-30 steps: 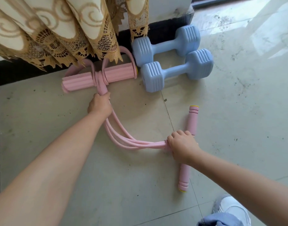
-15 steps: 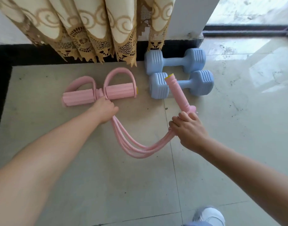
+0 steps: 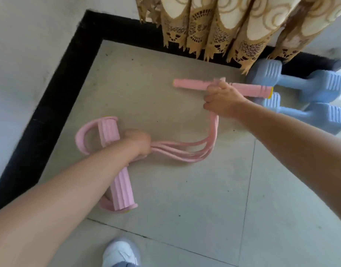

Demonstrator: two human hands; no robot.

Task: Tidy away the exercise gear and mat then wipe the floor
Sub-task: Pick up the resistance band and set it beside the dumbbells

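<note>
A pink pedal resistance band is held in both my hands above the tiled floor. My left hand [image 3: 138, 142] is closed around the middle of its ribbed foot bar [image 3: 122, 187], whose two foot loops stick out to the left. My right hand [image 3: 222, 99] is closed around the middle of its long pink handle bar [image 3: 191, 83], held level. Several pink elastic tubes [image 3: 189, 153] sag between the two hands. Two light blue dumbbells [image 3: 300, 81] lie side by side on the floor at the right, beyond my right hand.
A beige and gold lace curtain [image 3: 223, 26] hangs down at the top. A black skirting strip [image 3: 56, 89] runs along the white wall corner on the left. My white shoe [image 3: 120, 251] stands at the bottom on the tiled floor [image 3: 185, 209].
Both hands have lifted the pink band off the floor and swung it left, away from the dumbbells. The foot bar now points toward me and the handle bar lies level. The view has shifted left.
</note>
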